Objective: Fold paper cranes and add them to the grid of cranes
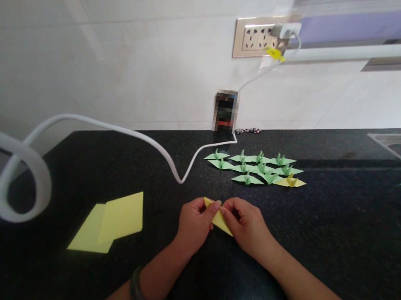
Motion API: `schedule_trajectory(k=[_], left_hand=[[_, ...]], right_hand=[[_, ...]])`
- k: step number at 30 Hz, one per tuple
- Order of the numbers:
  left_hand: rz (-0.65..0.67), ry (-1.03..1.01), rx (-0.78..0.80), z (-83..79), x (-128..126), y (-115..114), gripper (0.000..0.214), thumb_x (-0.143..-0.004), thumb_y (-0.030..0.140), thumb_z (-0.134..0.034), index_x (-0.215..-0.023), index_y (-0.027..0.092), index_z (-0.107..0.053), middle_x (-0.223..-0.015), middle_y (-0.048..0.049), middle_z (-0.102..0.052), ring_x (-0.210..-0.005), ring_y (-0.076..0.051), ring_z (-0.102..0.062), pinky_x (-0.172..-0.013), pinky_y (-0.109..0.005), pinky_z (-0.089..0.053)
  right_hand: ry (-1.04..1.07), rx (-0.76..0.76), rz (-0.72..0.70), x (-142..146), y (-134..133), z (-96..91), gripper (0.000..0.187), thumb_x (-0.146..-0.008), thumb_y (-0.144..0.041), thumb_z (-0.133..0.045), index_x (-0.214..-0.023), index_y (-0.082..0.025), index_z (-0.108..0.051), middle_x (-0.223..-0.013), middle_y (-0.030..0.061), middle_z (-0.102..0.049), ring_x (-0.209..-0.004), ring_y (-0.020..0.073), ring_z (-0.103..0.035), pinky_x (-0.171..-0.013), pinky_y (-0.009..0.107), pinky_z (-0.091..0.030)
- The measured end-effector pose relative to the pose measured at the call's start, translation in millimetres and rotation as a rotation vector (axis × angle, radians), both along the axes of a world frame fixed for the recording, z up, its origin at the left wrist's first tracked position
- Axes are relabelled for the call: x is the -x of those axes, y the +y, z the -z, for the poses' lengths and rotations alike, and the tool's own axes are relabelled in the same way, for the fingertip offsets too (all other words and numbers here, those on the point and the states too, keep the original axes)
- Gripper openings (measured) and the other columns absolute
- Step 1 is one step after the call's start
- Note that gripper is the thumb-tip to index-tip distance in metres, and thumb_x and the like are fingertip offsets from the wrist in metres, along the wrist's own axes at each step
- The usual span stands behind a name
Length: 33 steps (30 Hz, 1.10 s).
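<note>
Paper: a folded yellow paper (220, 220) was held just over the tabletop (324, 230), between both hands.
Left hand (195, 220): grip closed, fingertips pinching the paper's upper left tip.
Right hand (245, 223): grip closed on the paper's right side.
Handling: probably light, thin and easily creased, so best pinched gently along folded edges.
Nearby: paper cranes (254, 167) lay beyond, loose yellow sheets (113, 222) to the left, and a white cable (112, 128).

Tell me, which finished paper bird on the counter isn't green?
The yellow crane at the right end of the cluster. All the other cranes lying there are green.
</note>
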State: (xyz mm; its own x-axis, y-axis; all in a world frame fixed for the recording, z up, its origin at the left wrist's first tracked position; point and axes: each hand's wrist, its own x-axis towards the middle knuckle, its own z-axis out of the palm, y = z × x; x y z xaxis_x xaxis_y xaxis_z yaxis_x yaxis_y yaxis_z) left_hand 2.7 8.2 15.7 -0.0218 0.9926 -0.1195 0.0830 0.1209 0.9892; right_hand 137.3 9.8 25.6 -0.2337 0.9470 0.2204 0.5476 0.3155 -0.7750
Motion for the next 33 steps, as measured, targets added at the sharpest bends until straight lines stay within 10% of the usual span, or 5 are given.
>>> schedule_trajectory(k=[20,27,33], left_hand=[[0.067,-0.291,0.085,2.6,1.2,7.4,0.039,-0.072,0.049,-0.046,-0.061,0.012,-0.056,-0.041,0.0036,-0.042,-0.033,-0.005,-0.035,-0.033,-0.018,-0.023],[0.099,-0.330,0.174,2.7,5.0,12.6,0.070,-0.074,0.062,-0.016,-0.073,0.010,-0.063,-0.049,-0.0047,-0.054,-0.040,-0.010,-0.046,-0.036,-0.019,-0.026],[0.071,-0.207,0.058,-7.3,5.0,10.7,0.037,-0.070,0.047,-0.050,-0.075,0.012,-0.060,-0.057,-0.0017,-0.055,-0.047,-0.009,-0.047,-0.042,-0.019,-0.033]], right_hand=[[0.107,0.134,0.026,1.8,-5.5,13.4,0.020,-0.080,-0.033,-0.043,-0.071,-0.016,-0.051,-0.060,0.0006,-0.051,-0.053,0.0108,-0.046,-0.047,0.021,-0.036],[0.129,0.151,0.054,0.9,-3.5,14.8,0.020,-0.079,-0.033,-0.045,-0.071,-0.016,-0.051,-0.059,0.0003,-0.050,-0.052,0.0104,-0.045,-0.046,0.021,-0.035],[0.210,0.190,0.103,-1.9,-2.3,14.7,0.020,-0.077,-0.035,-0.047,-0.071,-0.016,-0.051,-0.060,0.0003,-0.050,-0.051,0.0096,-0.043,-0.045,0.020,-0.034]])
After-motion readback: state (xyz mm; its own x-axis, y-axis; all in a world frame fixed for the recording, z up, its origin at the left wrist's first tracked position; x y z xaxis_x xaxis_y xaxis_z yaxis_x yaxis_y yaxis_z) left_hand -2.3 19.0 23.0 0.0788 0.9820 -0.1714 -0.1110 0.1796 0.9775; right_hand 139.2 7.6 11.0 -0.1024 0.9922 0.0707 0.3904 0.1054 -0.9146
